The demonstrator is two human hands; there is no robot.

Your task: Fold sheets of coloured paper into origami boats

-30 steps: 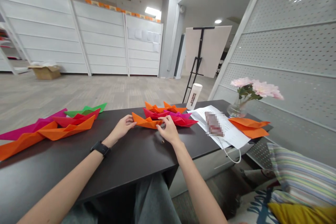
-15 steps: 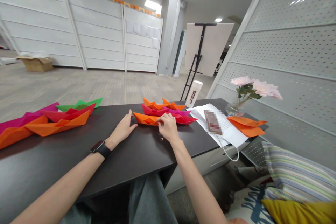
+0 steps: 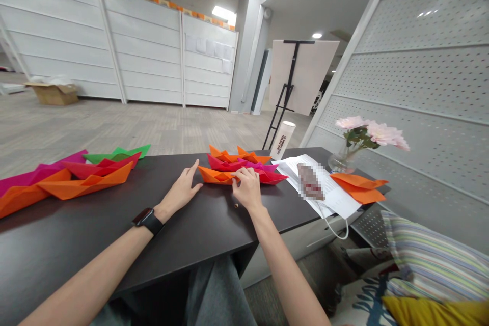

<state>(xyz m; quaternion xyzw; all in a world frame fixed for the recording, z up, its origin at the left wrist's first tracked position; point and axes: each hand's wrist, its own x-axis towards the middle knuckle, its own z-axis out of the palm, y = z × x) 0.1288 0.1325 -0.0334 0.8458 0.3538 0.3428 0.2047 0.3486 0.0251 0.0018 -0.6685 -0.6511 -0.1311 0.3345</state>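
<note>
Folded paper boats stand in two groups on the dark table. In the middle group, my right hand (image 3: 247, 187) pinches the near end of an orange boat (image 3: 214, 176), beside a red boat (image 3: 272, 178). Behind these are a pink-red boat (image 3: 219, 163) and more orange boats (image 3: 221, 153). My left hand (image 3: 182, 188) is open at the left tip of the near orange boat, thumb and forefinger apart, with nothing in it. At the left lie another orange boat (image 3: 91, 182), a red one (image 3: 103, 168) and a green one (image 3: 118, 154).
White papers (image 3: 336, 193) with a blurred-out item and a white cable lie at the right. Near them are orange folded paper (image 3: 359, 188), a glass vase (image 3: 341, 162) of pink flowers and a white cylinder (image 3: 283, 140). A tiny object (image 3: 236, 206) lies below my right hand.
The near orange boat has shifted slightly right, against the red one, with my right hand on it. My left hand has moved a little right, its forefinger straighter. The camera view has tilted slightly.
</note>
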